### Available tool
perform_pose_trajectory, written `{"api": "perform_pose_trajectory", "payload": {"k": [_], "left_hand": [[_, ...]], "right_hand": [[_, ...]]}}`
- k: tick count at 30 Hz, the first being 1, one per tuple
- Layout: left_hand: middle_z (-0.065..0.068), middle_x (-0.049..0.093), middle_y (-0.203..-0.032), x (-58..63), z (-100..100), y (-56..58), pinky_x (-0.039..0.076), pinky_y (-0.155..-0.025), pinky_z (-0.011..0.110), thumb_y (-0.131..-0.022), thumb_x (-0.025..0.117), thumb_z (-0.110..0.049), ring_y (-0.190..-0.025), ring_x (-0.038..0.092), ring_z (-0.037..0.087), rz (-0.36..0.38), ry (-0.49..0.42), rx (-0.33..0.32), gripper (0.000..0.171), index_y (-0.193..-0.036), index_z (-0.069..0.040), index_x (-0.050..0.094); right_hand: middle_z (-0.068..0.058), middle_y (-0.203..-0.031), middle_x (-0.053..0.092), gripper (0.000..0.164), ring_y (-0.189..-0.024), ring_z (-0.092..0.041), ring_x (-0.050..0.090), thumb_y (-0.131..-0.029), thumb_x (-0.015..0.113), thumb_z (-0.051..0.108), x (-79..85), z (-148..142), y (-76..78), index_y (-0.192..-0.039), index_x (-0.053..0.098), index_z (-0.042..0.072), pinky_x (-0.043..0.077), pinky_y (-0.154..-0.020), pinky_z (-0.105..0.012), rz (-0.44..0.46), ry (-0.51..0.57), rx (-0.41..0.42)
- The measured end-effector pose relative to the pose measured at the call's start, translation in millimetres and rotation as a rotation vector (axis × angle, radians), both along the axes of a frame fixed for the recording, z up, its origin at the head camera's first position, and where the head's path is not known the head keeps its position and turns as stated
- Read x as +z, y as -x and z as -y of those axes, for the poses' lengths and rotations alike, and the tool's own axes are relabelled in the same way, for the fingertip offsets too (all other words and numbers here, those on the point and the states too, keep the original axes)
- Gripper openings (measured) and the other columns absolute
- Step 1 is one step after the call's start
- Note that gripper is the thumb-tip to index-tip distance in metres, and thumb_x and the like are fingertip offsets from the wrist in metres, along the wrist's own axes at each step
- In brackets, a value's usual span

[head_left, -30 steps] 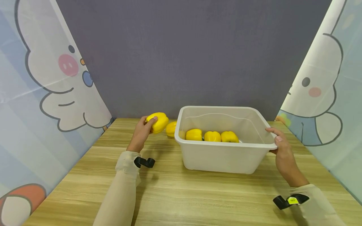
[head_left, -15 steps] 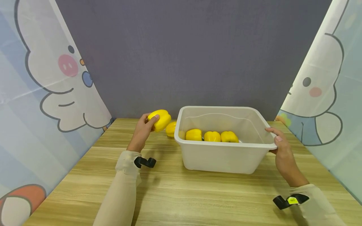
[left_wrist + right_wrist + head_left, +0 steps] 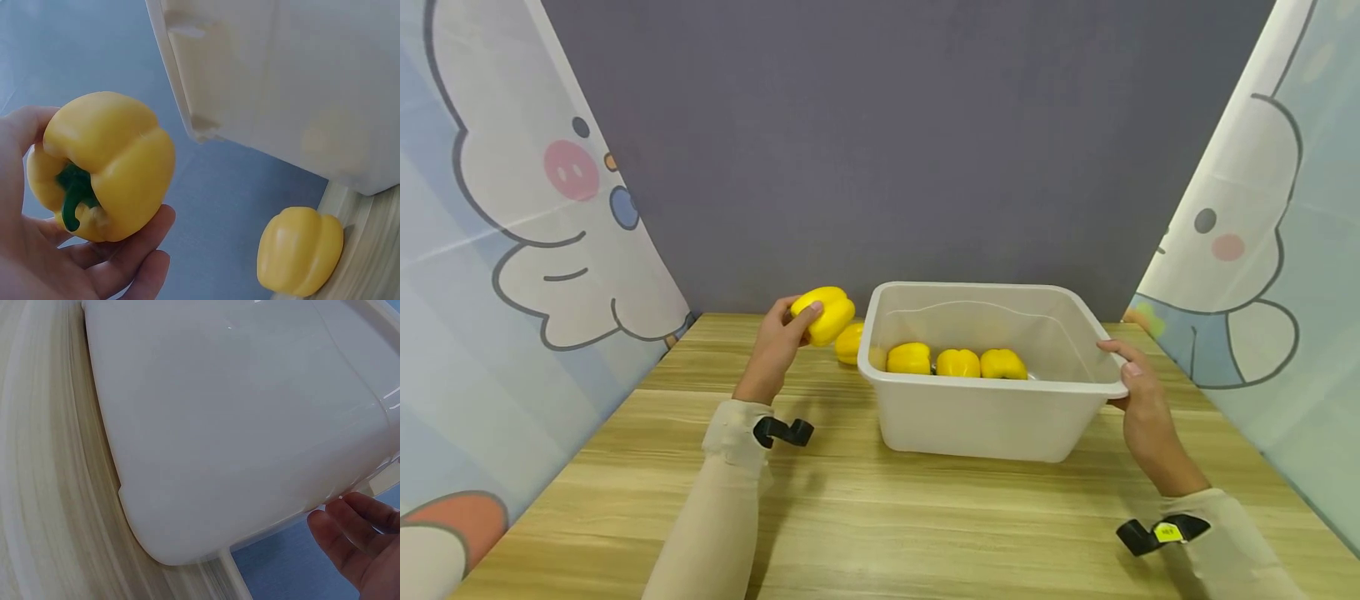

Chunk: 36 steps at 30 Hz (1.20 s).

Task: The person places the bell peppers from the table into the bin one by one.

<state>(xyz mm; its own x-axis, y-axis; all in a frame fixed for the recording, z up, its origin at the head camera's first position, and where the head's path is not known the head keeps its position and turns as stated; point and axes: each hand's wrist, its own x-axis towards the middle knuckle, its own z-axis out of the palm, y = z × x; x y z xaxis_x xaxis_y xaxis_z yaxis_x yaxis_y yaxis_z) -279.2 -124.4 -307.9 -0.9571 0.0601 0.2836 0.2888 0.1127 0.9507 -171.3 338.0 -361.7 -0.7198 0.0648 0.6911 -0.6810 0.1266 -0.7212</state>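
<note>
Holds a yellow bell pepper [image 3: 833, 315] in the half-curled left hand [image 3: 772, 346], off the desk [image 3: 880, 521] beside a white plastic tub [image 3: 977, 423] containing three more peppers [image 3: 958, 364], and grips the tub's right rim with the right hand [image 3: 1150, 417]

Shiny yellow peppers [image 3: 957, 363], smooth plastic tub [image 3: 981, 421]
At the bottom of the frame, the table [image 3: 880, 533] looks like smooth wood; at the top, the dark wall [image 3: 910, 150] looks dull. The sleeves [image 3: 711, 517] look like cloth.

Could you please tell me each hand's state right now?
Left hand: holding a yellow bell pepper.
Right hand: gripping the white bin by its edge.
</note>
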Motion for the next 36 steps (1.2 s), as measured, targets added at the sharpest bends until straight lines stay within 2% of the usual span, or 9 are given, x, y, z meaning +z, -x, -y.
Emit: {"api": "perform_pose_trajectory", "payload": {"k": [10, 25, 36], "left_hand": [[0.014, 0.053, -0.125, 8.6, -9.7, -0.4, 0.049, -0.094, 0.042, -0.092, 0.068, -0.053, -0.102, 0.057, 0.027, -0.011, -0.005, -0.020, 0.070, -0.137, -0.006, 0.043], [0.014, 0.053, -0.124, 26.7, -20.6, 5.9, 0.051, -0.093, 0.043, -0.093, 0.065, -0.056, -0.103, 0.060, 0.028, -0.028, 0.048, -0.052, 0.067, -0.132, -0.005, 0.045], [0.014, 0.051, -0.122, 29.9, -27.0, 10.3, 0.051, -0.092, 0.044, -0.093, 0.062, -0.058, -0.108, 0.059, 0.033, -0.017, 0.008, -0.101, 0.064, -0.126, -0.005, 0.045]], "right_hand": [[-0.009, -0.126, 0.051, 0.043, -0.094, -0.016, 0.054, -0.108, 0.027, 0.020, -0.5, 1.3, -1.8, -0.138, 0.051, 0.002, 0.049, -0.072, -0.019, 0.020, -0.023, -0.025], [-0.008, -0.126, 0.051, 0.042, -0.093, -0.015, 0.054, -0.108, 0.028, 0.021, 0.5, 2.6, -1.7, -0.137, 0.053, 0.004, 0.049, -0.070, -0.019, 0.017, -0.012, -0.018], [-0.009, -0.127, 0.050, 0.042, -0.093, -0.015, 0.054, -0.108, 0.028, 0.020, 0.3, 2.0, -2.0, -0.138, 0.053, 0.004, 0.049, -0.070, -0.018, 0.011, -0.002, -0.009]]}}
